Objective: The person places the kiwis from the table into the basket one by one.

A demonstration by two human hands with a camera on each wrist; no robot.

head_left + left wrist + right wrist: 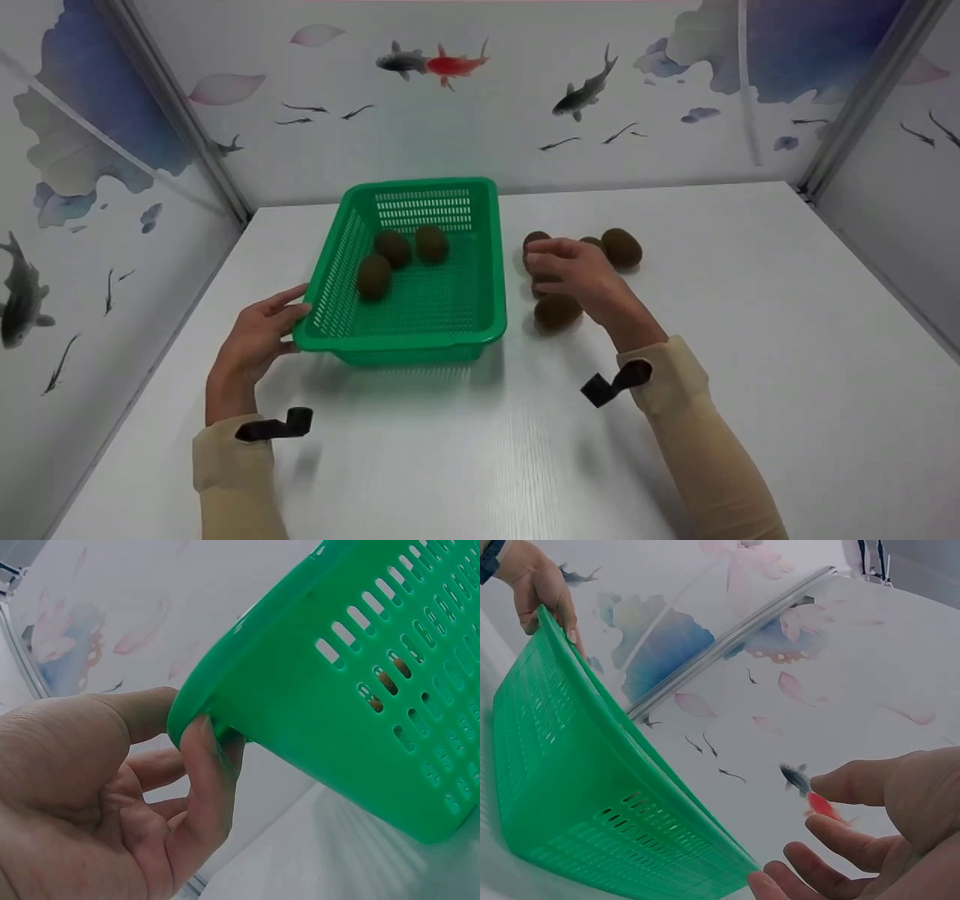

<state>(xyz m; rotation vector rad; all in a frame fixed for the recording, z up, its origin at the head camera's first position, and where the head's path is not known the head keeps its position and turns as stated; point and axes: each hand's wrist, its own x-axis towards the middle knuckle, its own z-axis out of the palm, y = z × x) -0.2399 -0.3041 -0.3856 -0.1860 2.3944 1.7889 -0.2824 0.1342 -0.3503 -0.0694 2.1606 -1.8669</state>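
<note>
Left hand (253,337) pinches the rim of the green basket (405,343) at its near-left corner. Right hand (583,276) is half-spread above the loose brown fruits (557,312) just right of the basket, with nothing visible between thumb and fingers. Three basket fruits (374,277) lie inside, toward the left and far side. Fruits are likely light, firm and bruisable; grip each around its middle. Basket is likely light and slightly flexible; hold its rim.
</note>
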